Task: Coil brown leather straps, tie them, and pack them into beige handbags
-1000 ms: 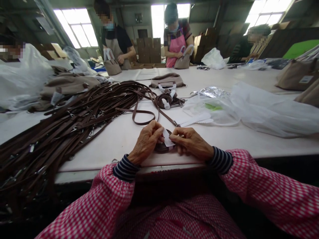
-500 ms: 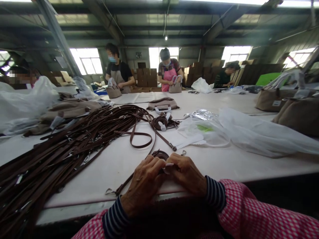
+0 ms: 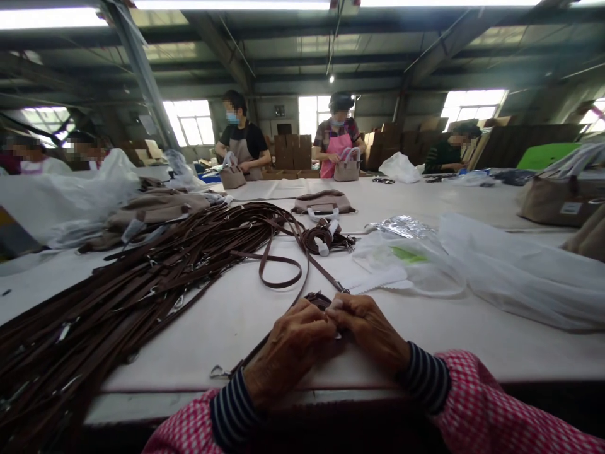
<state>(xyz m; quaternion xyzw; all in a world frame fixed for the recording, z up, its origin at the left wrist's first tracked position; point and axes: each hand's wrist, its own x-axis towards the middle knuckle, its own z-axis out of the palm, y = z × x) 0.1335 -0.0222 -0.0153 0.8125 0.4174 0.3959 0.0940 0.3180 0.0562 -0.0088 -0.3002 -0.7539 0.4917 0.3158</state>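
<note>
Hands together at table's near edge, 6 o'clock: left hand and right hand pinched tight on coiled brown strap. We judge coil could spring loose if pinch eases; trailing end may snag strap pile at 9 o'clock.

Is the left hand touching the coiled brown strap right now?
Touching. In the head view the left hand and right hand close together over the coiled strap, whose top edge peeks out above the fingertips.
</note>
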